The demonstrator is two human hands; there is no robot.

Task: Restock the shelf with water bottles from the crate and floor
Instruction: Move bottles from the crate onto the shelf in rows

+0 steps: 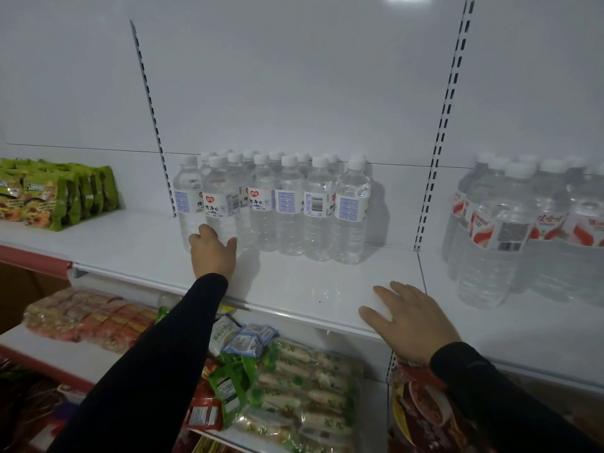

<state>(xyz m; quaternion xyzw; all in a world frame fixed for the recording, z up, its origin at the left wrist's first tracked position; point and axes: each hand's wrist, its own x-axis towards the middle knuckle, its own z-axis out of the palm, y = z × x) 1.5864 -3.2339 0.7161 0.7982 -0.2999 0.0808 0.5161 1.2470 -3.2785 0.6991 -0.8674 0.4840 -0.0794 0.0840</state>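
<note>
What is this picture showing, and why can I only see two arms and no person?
The camera sits on the person's head and looks forward and down, so you see only their arms in black sleeves. They stand at a white shop shelf. On it is a group of small water bottles with white caps. The left hand grips the bottom of the front bottle on the left side. The right hand lies flat on the shelf edge and holds nothing. Bigger bottles stand to the right, green snack packs to the left, and more snack packs fill the shelf below.
</note>
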